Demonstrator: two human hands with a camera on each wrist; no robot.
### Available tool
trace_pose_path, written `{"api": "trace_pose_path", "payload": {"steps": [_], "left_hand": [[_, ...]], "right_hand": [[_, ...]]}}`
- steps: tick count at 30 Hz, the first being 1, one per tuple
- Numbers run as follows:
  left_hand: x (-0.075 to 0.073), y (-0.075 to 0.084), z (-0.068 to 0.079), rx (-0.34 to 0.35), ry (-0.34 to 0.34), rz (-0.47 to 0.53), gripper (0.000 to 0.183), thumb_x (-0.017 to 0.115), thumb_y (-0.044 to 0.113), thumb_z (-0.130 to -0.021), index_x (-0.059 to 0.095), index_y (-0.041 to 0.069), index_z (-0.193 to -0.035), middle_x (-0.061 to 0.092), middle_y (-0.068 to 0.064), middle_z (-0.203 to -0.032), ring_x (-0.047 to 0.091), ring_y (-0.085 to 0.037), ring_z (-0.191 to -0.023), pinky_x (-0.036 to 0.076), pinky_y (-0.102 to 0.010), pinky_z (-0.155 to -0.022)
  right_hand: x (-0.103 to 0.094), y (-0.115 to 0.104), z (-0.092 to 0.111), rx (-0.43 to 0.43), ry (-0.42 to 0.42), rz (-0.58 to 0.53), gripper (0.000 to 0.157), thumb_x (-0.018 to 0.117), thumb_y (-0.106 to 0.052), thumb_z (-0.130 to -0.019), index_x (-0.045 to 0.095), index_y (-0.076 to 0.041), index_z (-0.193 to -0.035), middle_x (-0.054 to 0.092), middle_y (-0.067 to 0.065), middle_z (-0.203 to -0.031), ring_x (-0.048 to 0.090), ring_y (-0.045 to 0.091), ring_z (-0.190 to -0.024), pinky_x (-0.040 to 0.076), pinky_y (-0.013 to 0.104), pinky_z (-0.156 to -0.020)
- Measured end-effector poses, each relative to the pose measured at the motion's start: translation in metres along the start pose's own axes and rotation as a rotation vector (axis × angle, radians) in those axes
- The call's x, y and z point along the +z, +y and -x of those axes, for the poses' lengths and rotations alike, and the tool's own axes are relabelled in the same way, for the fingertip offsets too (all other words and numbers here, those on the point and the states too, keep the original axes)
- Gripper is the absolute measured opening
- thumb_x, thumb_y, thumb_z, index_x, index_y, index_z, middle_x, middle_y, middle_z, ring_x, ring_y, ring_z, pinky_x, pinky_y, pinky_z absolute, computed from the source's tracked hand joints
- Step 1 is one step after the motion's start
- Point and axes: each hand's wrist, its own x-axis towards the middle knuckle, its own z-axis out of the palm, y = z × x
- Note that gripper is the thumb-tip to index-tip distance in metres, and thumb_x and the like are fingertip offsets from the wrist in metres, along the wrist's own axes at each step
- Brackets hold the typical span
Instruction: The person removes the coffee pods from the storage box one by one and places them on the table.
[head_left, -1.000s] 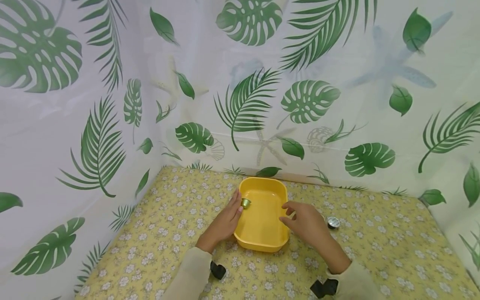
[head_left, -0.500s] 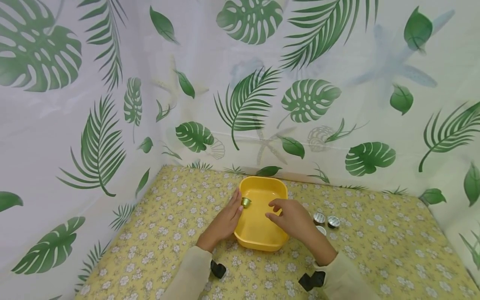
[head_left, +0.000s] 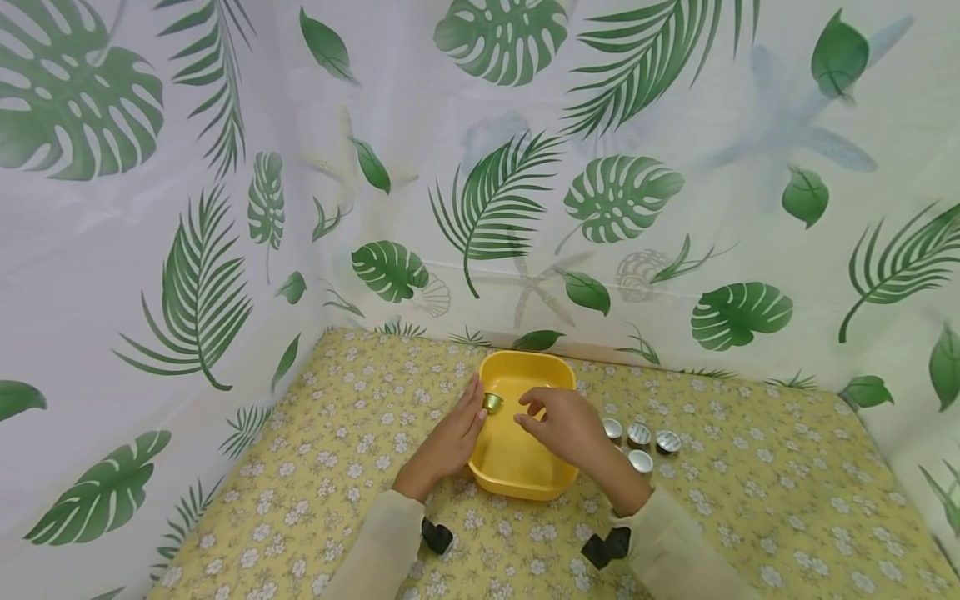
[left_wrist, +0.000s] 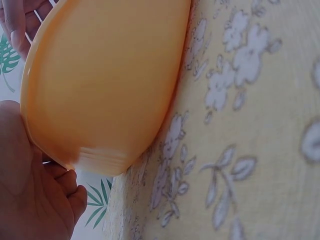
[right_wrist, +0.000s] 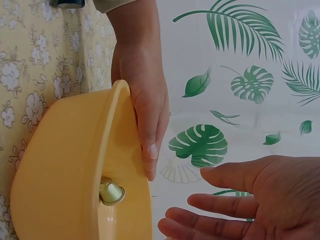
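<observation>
A yellow plastic tub (head_left: 525,487) sits on the table. At its left side my left hand (head_left: 447,437) holds the rim, with the fingers outside and the thumb over the edge; curled fingers (left_wrist: 75,197) show against the outer wall in the left wrist view. One green coffee capsule (head_left: 492,402) lies in the tub by the left wall, near that hand. Above the tub's right half hovers my right hand (head_left: 566,425). Its fingers are loosely bent, thumb apart, with nothing between them. The same capsule shows past the rim in the right wrist view.
Right of the tub stand several silver-lidded coffee capsules (head_left: 640,432), some partly behind the right forearm. A yellow floral cloth (head_left: 315,467) covers the table. Leaf-printed sheets (head_left: 480,208) hang behind and to the left.
My right hand has moved left from the tub's right rim to over its inside, uncovering more capsules on the table. The left hand, tub and green capsule have stayed put.
</observation>
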Motion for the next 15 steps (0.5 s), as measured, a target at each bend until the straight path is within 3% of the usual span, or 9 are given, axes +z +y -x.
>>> {"api": "trace_pose_path", "payload": {"steps": [15], "left_hand": [[0.0,0.0,-0.001,0.009,0.005,0.013,0.058,0.028,0.026,-0.114,0.008,0.002,-0.162,-0.005,-0.006,-0.17,0.008,-0.025,-0.155,0.018,-0.048,-0.123]], "right_hand": [[0.003,-0.006,-0.022,0.006,-0.034,-0.026,0.028,0.074,-0.024,-0.095,0.074,-0.003,-0.114,0.075,0.005,-0.098,0.069,0.019,-0.082,0.058,0.036,-0.071]]}}
